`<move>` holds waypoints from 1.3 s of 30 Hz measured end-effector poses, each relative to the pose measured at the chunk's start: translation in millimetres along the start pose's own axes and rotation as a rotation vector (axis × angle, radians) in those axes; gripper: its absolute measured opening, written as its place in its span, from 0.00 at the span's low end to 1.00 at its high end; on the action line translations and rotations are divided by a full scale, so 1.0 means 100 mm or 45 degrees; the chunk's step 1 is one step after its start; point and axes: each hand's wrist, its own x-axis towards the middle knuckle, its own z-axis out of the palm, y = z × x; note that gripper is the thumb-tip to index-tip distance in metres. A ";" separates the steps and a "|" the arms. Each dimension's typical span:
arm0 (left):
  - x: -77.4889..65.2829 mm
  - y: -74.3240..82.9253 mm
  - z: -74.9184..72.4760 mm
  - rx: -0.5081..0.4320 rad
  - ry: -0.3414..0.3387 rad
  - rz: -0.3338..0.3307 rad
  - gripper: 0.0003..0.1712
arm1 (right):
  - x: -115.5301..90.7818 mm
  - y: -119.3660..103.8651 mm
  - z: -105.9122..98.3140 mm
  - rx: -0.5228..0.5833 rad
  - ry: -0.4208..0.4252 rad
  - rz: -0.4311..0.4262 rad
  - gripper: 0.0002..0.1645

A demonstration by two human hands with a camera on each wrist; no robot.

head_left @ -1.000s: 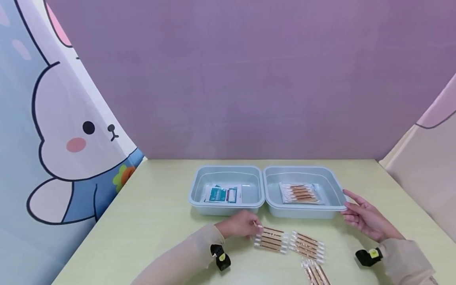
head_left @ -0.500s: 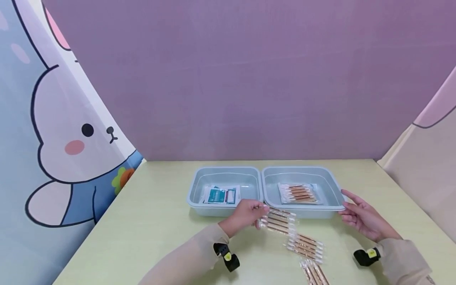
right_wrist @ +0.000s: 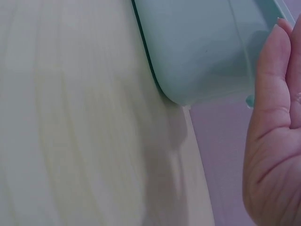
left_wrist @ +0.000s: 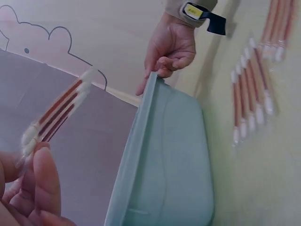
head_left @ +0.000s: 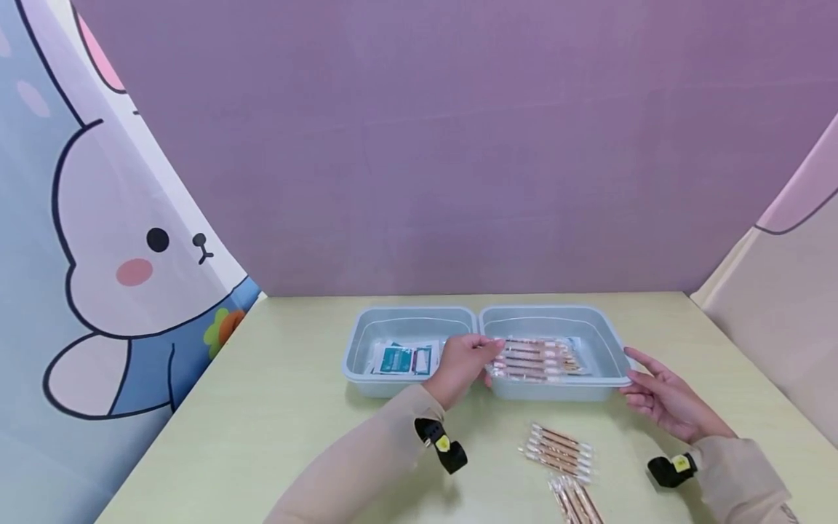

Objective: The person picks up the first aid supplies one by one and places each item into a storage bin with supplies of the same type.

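My left hand (head_left: 461,364) pinches one end of a clear-wrapped pack of cotton swabs (head_left: 529,362) with brown sticks. It hangs over the front of the right light-blue plastic basin (head_left: 556,391); in the left wrist view the pack (left_wrist: 59,109) is tilted up from the fingertips. Behind it, partly covered, another swab pack (head_left: 573,358) lies in that basin. My right hand (head_left: 674,407) holds the basin's front right corner by the rim, with the thumb at the edge and the other fingers curled below. The right wrist view shows this hand (right_wrist: 277,141) against the basin's side (right_wrist: 202,56).
On the table in front lie a swab pack (head_left: 559,453) and, nearer, another swab pack (head_left: 576,501). The left basin (head_left: 356,364) stands beside the right one and contains teal-and-white packets (head_left: 402,359). A purple panel (head_left: 471,145) rises behind the pale table (head_left: 275,407).
My left hand has lifted the leftmost swab pack off the table and carried it up and right to the right basin. My right hand has stayed at the basin's corner.
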 end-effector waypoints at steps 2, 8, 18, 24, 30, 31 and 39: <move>0.04 0.05 0.04 -0.011 0.005 -0.016 0.14 | 0.00 0.00 0.00 0.004 -0.001 -0.003 0.27; 0.19 0.15 0.13 0.001 0.017 -0.103 0.12 | 0.00 0.02 0.00 0.011 -0.008 -0.008 0.27; 0.47 0.20 0.22 -0.072 0.005 -0.263 0.16 | 0.02 0.02 0.01 0.002 -0.003 -0.005 0.28; 0.56 0.29 0.22 -0.062 -0.020 -0.276 0.14 | 0.01 -0.01 0.01 -0.011 0.042 -0.033 0.26; 0.63 0.28 0.24 0.040 0.000 -0.281 0.12 | 0.01 -0.02 0.01 -0.019 0.036 -0.021 0.26; 0.64 0.27 0.25 0.061 -0.013 -0.279 0.12 | 0.00 -0.02 0.01 -0.028 0.040 -0.021 0.26; 0.64 0.19 0.27 0.161 -0.046 -0.289 0.11 | -0.04 0.04 0.01 -0.120 0.039 -0.001 0.27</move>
